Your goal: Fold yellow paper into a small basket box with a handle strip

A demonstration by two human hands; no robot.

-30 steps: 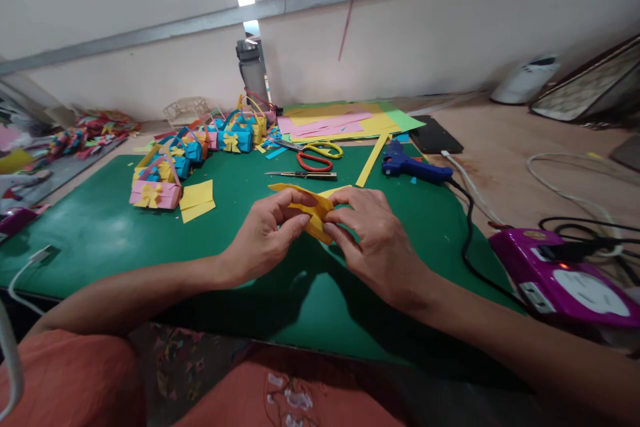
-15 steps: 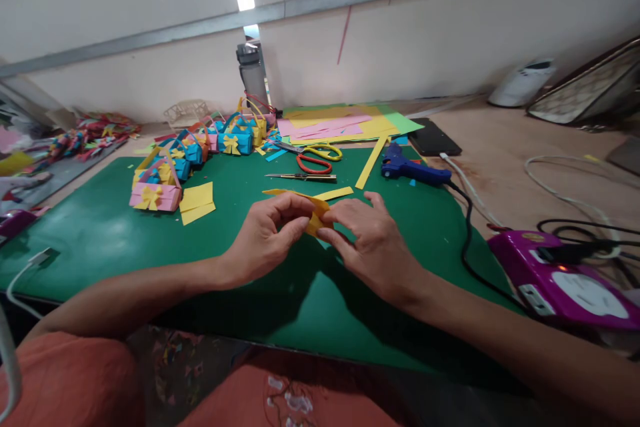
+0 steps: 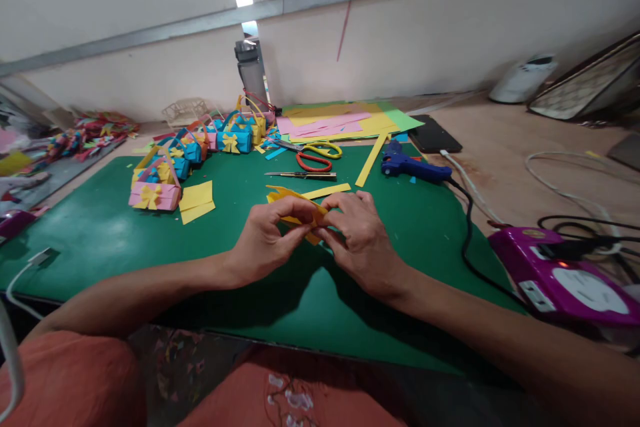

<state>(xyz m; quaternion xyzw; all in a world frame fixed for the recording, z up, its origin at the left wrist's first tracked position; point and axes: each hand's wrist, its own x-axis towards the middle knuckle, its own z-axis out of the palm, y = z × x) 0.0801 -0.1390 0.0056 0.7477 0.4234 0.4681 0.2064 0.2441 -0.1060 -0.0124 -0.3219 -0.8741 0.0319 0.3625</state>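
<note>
A folded piece of yellow paper [image 3: 284, 195] is held up over the green mat by both hands. My left hand [image 3: 273, 230] pinches it from the left between thumb and fingers. On its right end, my right hand [image 3: 357, 230] grips with thumb and fingertips, close against the left fingertips. The fingers cover much of the paper's middle. Just behind it lies a yellow paper strip [image 3: 327, 191], and beyond that a slim pointed tool [image 3: 300, 175] and scissors [image 3: 315, 155] with red and yellow handles.
Small paper handbags [image 3: 155, 195] with bows stand at the left, near yellow paper pieces [image 3: 197, 202]. A blue glue gun [image 3: 415, 167] lies right, its cord running past a purple power strip [image 3: 565, 280]. Coloured sheets [image 3: 345, 121], a black phone [image 3: 434, 135] and a bottle [image 3: 251, 70] are at the back.
The yellow paper has tilted and its layers now show spread at the left end. My right hand's raised index finger has curled in, and both hands have drawn closer together.
</note>
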